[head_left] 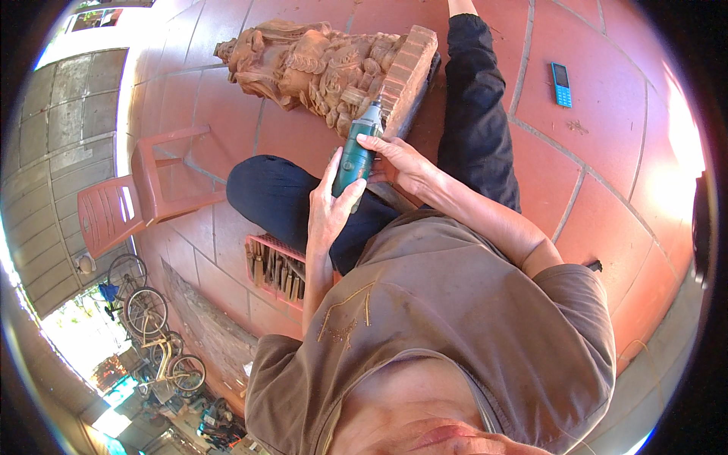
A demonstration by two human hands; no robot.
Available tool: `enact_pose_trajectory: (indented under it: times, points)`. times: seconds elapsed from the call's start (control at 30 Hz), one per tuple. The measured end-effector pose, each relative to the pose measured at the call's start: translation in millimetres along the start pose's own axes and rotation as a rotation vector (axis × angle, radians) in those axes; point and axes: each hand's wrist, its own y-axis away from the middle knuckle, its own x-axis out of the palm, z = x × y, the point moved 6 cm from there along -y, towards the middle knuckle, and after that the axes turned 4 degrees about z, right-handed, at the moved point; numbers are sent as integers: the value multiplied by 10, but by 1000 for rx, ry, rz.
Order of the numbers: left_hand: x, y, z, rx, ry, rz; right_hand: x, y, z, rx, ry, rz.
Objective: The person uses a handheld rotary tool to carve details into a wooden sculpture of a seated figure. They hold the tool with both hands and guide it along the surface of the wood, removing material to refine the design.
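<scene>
A carved wooden statue (318, 64) lies on its side on the tiled floor, its square base toward my outstretched leg. Both hands hold a green die grinder (355, 155), its grey nose and thin bit reaching the carving beside the base. Whether the bit touches the wood is too small to tell. My left hand (327, 208) wraps the lower body of the tool, thumb along its side. Near the nose, my right hand (400, 161) grips it with the thumb on top; its other fingers are partly hidden behind the tool.
A pink basket of chisels (274, 274) sits beside my bent knee. The reddish plastic chair (155, 189) stands at the left, with bicycles (155, 318) beyond it. A blue keypad phone (561, 85) lies on the floor at the right, near some wood shavings (578, 127).
</scene>
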Motion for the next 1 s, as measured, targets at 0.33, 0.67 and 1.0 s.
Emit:
enact_pose_trajectory:
  times: [0.33, 0.67, 1.0]
  points:
    - [22, -2, 15, 23, -5, 8, -7, 23, 7, -8, -10, 4]
    - [94, 39, -67, 41, 15, 27, -70, 90, -25, -8, -20, -3]
    - [138, 65, -93, 55, -32, 35, -69, 202, -6, -33, -42, -3]
